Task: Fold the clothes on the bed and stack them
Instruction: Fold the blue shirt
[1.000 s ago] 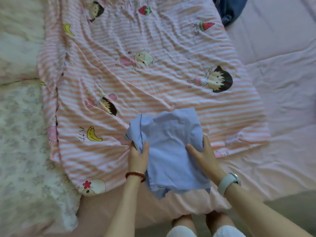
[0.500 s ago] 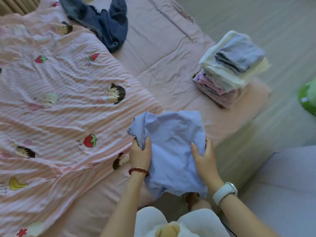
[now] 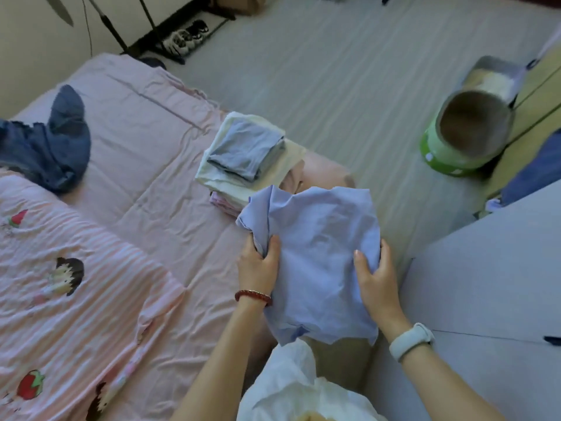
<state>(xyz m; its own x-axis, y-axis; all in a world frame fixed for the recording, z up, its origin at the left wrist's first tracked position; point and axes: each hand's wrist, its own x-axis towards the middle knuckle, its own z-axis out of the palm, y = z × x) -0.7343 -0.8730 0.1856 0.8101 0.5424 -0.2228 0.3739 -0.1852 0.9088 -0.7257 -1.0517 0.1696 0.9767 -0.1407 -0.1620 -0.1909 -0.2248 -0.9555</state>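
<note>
No legible writing is seen; a green tub (image 3: 449,153) on the floor bears only blurred white marks. A folded, creased pale-blue garment (image 3: 318,253) of thin woven cloth is held between both hands above the bed (image 3: 145,165) edge, just in front of the stack (image 3: 243,159). Its left edge is bunched in the grip of the left hand (image 3: 258,268); its right edge is clasped by the right hand (image 3: 376,281), thumb on top. The stack is topped by a grey folded square. A dark blue garment (image 3: 57,147) lies crumpled beside a striped pink quilt (image 3: 76,268).
</note>
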